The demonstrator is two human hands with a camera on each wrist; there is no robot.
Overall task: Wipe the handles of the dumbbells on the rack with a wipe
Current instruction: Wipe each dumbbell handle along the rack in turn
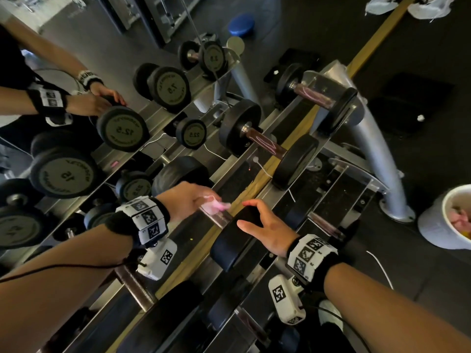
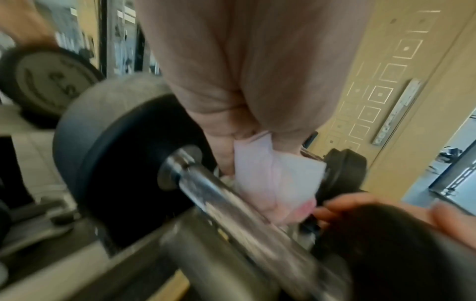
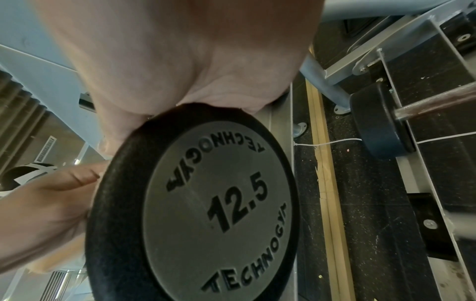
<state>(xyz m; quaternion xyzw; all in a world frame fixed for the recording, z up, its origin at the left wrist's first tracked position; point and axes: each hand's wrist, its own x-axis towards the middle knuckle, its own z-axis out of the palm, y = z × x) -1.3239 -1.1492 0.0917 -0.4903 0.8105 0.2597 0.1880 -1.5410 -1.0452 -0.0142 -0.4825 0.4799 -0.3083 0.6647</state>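
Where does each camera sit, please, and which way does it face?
Head: worn on the head, facing forward and down at the rack; shows both forearms, the left grip holding the wipe, the right grip cupping the 12.5 dumbbell.
Left wrist: on the left wrist, facing along the palm to the wipe by the handle; right fingertips show.
Right wrist: on the right wrist, facing along the palm to the dumbbell's end plate.
Shared: head and left wrist both show wipe and handle.

A crumpled pale-pink wipe (image 2: pixel 270 179) lies against the chrome handle (image 2: pixel 219 195) of the black 12.5 dumbbell (image 3: pixel 206 203), which rests crosswise on the silver steel rack (image 1: pixel 374 159).
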